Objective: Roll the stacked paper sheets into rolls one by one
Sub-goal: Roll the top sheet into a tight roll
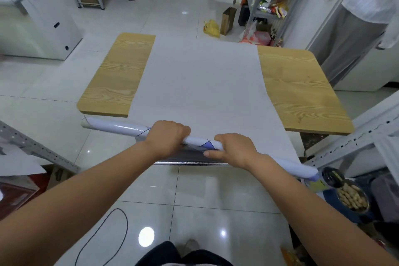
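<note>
You hold the roll (121, 128) in both hands. It lies sideways in front of you, right at the near edge of the bench (298, 93). Its long line runs from about 9 o'clock to about 4 o'clock, so it is a little tipped. The left end is farther from you and the right end is closer.

Your left hand (168, 137) is wrapped over the top of the roll, with your knuckles up. Your right hand (234, 149) grips it too, just beside the left one, with its thumb (207, 154) on the side near you. Both hands are near the middle. A long bit of roll sticks out with no hand on it at each side. Your right arm hides part of the right bit.

The flat paper (205, 84) that is not rolled yet goes straight away from your hands toward 12 o'clock, all the way to the far edge of the bench. I cannot tell how many sheets lie there.

I think you need to roll toward 12 o'clock next. Your arms are stretched out and almost straight, with your wrists bent down over the roll. Because the roll is tipped, I think it could wind up crooked, fat at one end and thin at the other. The right end also comes close to a bowl of nuts (352, 198) at 4 o'clock, so watch that end.
</note>
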